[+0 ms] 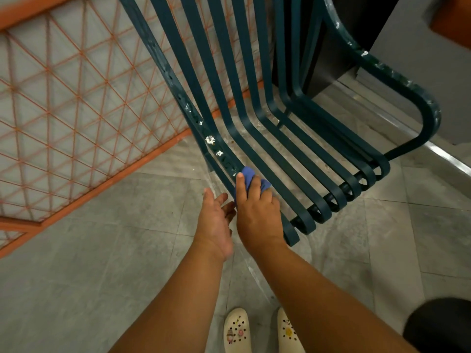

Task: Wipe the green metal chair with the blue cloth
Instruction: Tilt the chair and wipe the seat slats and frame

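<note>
The green metal chair (293,149) fills the upper middle, its curved slats running from the backrest down to rolled ends at the seat front. White specks dot its left rail and right armrest. My right hand (257,212) presses the bunched blue cloth (251,177) onto the leftmost slat near the seat front. Most of the cloth is hidden under my fingers. My left hand (215,225) hovers just left of the chair's left rail, fingers spread, holding nothing.
An orange lattice railing (76,110) runs diagonally on the left. Grey floor tiles (102,276) lie below. A dark panel and grey wall (407,47) stand behind the chair. My cream clogs (237,329) are at the bottom, and a black object (441,324) sits at the lower right.
</note>
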Demonstrator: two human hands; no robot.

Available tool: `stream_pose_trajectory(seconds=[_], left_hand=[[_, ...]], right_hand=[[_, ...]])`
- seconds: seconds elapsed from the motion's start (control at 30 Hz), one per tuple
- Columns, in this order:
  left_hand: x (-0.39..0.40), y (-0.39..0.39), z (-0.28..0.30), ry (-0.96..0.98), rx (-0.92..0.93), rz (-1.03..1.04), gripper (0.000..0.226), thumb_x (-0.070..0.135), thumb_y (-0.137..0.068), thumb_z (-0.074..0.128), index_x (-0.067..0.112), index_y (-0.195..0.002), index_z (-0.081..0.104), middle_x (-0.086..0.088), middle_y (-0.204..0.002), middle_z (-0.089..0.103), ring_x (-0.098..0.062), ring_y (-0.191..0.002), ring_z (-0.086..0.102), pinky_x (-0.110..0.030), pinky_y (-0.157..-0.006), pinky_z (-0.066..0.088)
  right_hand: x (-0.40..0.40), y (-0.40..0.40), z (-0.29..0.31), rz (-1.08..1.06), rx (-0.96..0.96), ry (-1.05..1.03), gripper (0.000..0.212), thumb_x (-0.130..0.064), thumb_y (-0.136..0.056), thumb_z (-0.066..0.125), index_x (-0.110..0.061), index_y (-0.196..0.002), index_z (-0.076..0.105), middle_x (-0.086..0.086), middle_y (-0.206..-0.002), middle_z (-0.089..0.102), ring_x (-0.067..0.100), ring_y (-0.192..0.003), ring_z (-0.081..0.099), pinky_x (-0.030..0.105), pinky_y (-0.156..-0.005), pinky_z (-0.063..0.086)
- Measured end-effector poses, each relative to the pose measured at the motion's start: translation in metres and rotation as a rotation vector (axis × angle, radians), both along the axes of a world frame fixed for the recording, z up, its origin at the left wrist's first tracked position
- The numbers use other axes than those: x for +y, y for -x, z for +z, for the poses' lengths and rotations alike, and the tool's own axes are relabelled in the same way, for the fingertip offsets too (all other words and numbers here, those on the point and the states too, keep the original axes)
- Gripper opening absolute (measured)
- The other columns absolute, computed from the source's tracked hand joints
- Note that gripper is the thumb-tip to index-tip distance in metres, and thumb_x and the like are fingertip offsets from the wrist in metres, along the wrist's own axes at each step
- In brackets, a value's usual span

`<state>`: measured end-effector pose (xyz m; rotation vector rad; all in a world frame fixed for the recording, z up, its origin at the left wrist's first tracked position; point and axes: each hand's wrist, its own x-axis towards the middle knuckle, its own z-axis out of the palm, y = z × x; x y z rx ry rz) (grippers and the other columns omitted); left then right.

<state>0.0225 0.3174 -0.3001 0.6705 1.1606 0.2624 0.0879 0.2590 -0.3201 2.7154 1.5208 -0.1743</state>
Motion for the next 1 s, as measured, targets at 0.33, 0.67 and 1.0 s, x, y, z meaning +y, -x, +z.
stream_pose_trajectory(seconds=[0.33, 0.67, 1.0], left_hand=[[0.005, -0.001, 0.004, -0.026, 0.036, 0.005, 0.071, 0.065, -0.094, 0.016, 0.02, -0.145, 0.038, -0.011, -0.15, 0.037, -0.022, -0.139, 0.031, -0.049, -0.116, 0.005], [0.004, 0.008, 0.0, -0.015, 0.028, 0.008, 0.072, 0.067, -0.092, 0.016, 0.022, -0.144, 0.039, -0.009, -0.149, 0.038, -0.02, -0.139, 0.031, -0.049, -0.117, 0.004], [0.005, 0.011, 0.007, -0.029, 0.016, -0.004, 0.071, 0.065, -0.093, 0.015, 0.022, -0.145, 0.037, -0.007, -0.151, 0.036, -0.02, -0.141, 0.029, -0.049, -0.117, 0.005]], right_hand=[[0.018, -0.063, 0.01, -0.341, 0.985, -0.068, 0.027, -0.042, -0.088, 0.06, -0.019, -0.102, 0.051, 0.003, -0.095, 0.061, 0.021, -0.088, 0.059, 0.035, -0.079, 0.05], [-0.002, -0.02, 0.011, -0.033, 0.301, 0.0, 0.066, -0.05, -0.098, 0.029, -0.033, -0.152, -0.005, 0.007, -0.163, -0.004, 0.049, -0.143, -0.013, 0.073, -0.11, 0.004], [-0.003, -0.009, 0.007, 0.007, 0.206, -0.031, 0.07, -0.045, -0.1, 0.03, -0.028, -0.151, -0.014, 0.008, -0.162, -0.008, 0.036, -0.148, -0.006, 0.056, -0.116, 0.012]])
